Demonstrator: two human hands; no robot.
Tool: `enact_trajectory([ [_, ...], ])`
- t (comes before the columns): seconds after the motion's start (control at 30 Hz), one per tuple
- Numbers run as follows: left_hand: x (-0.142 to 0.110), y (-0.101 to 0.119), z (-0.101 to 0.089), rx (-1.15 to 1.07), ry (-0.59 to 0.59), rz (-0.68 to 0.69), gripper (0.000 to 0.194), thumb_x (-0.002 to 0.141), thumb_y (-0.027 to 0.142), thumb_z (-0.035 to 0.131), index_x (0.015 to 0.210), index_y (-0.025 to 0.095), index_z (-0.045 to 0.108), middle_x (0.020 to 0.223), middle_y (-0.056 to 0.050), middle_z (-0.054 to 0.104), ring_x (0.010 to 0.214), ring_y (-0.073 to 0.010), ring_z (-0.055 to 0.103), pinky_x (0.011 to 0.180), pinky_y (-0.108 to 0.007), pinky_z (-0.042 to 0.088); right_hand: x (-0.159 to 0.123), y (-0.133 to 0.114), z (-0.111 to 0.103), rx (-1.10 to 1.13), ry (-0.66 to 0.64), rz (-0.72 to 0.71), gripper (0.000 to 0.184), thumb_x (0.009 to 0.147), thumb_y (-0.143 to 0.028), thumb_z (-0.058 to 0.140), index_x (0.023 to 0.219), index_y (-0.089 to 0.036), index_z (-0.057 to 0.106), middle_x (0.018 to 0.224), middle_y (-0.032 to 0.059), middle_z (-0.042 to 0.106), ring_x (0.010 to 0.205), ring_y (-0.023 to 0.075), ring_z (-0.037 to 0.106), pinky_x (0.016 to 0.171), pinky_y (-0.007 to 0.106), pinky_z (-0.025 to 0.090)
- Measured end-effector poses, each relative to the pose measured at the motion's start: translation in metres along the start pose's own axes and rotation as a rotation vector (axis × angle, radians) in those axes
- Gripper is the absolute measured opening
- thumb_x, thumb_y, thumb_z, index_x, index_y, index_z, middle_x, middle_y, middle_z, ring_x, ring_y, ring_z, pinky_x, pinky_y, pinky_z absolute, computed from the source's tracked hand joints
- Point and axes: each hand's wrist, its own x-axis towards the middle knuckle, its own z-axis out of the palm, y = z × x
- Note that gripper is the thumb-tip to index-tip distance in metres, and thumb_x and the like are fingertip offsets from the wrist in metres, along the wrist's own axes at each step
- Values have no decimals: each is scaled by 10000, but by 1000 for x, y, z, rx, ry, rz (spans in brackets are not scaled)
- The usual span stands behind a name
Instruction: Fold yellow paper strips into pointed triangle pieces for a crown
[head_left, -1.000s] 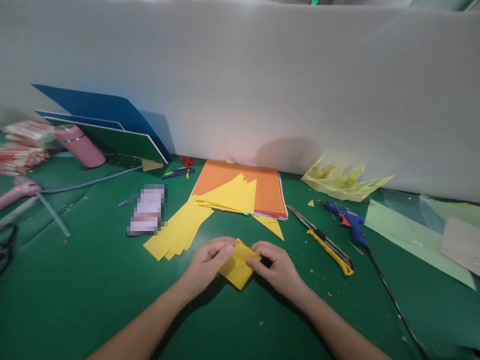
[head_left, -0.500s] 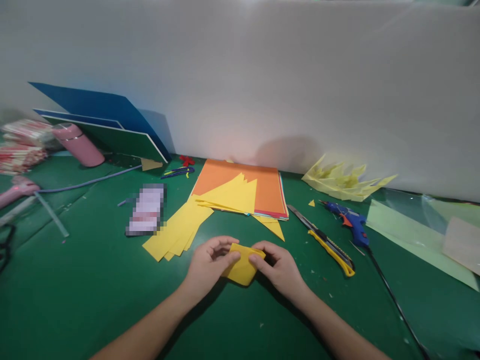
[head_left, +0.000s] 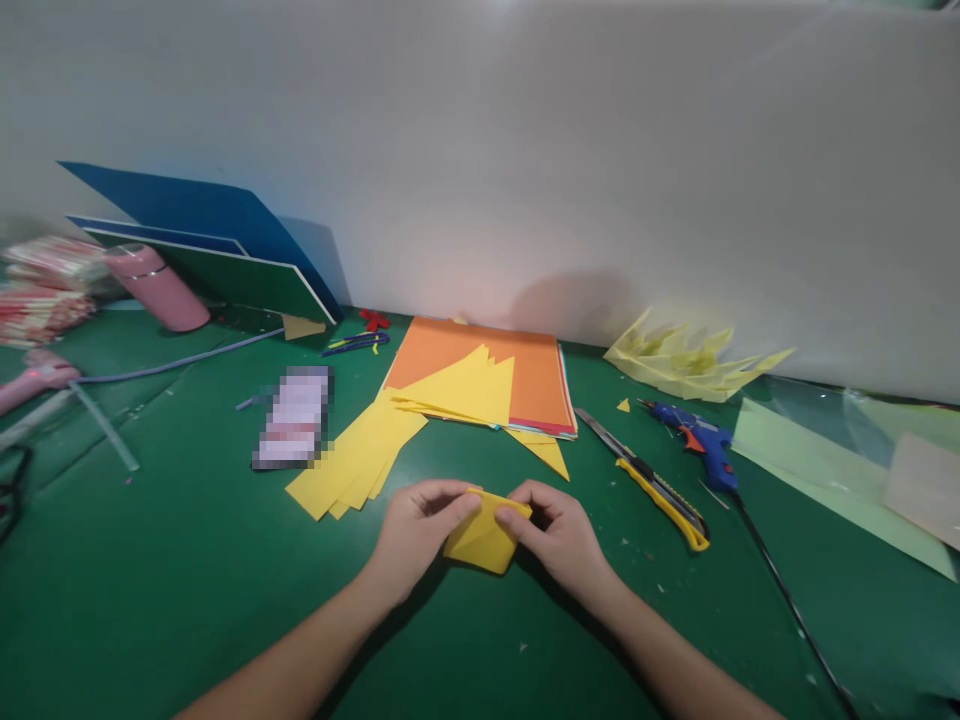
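A folded piece of yellow paper (head_left: pixel 484 540) is held between both hands, low in the middle of the view. My left hand (head_left: pixel 420 530) pinches its upper left corner with the thumb in front. At the upper right edge, my right hand (head_left: pixel 559 535) grips it the same way, fingers behind. Beyond the hands lie yellow paper strips (head_left: pixel 352 460), fanned out. Pointed yellow paper pieces (head_left: pixel 472 390) rest on a stack of coloured sheets with an orange sheet (head_left: pixel 450 350) on top.
To the right lie a yellow utility knife (head_left: pixel 660 500), a blue glue gun (head_left: pixel 701 440) with its cord, and pale green sheets (head_left: pixel 825 480). A spiky yellow paper shape (head_left: pixel 682 365) stands by the wall. Leftward are a blurred-out phone-like object (head_left: pixel 292 420), a pink bottle (head_left: pixel 161 290) and leaning boards (head_left: pixel 202 220).
My left thumb has moved slightly up along the yellow paper's top edge, with the left fingers drawn closer together. The paper's lower edge has shifted a little to the right.
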Motion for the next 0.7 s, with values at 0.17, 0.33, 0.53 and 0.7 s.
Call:
enact_trajectory([
  [0.17, 0, 0, 0, -24, 34, 9, 271, 594, 417, 774, 692, 171, 715, 708, -49, 725, 652, -181, 659, 601, -274, 536, 0, 1, 1, 56, -7, -42, 236, 752, -417, 617, 701, -197, 549, 611, -21, 514, 525, 112, 442, 472, 214, 367],
  [0.33, 1, 1, -2, -62, 94, 11, 331, 556, 452, 793, 692, 162, 713, 705, -54, 727, 647, -185, 664, 587, -265, 534, -1, 3, 1, 151, 39, -175, 236, 757, -401, 653, 845, -233, 512, 786, 6, 579, 644, 136, 533, 563, 238, 453],
  [0.53, 0, 4, -4, -52, 115, 38, 287, 542, 423, 802, 649, 170, 717, 716, -61, 736, 665, -194, 673, 608, -269, 545, 0, 4, -3, 88, -35, -198, 207, 805, -388, 614, 752, -223, 501, 766, 18, 595, 653, 143, 529, 585, 253, 445],
  [0.7, -1, 5, -3, -31, 110, 64, 262, 555, 409, 792, 635, 171, 719, 699, -60, 735, 650, -195, 675, 603, -275, 551, 2, 3, -5, -28, -36, -149, 189, 776, -362, 634, 737, -212, 526, 723, 5, 585, 601, 128, 499, 564, 246, 425],
])
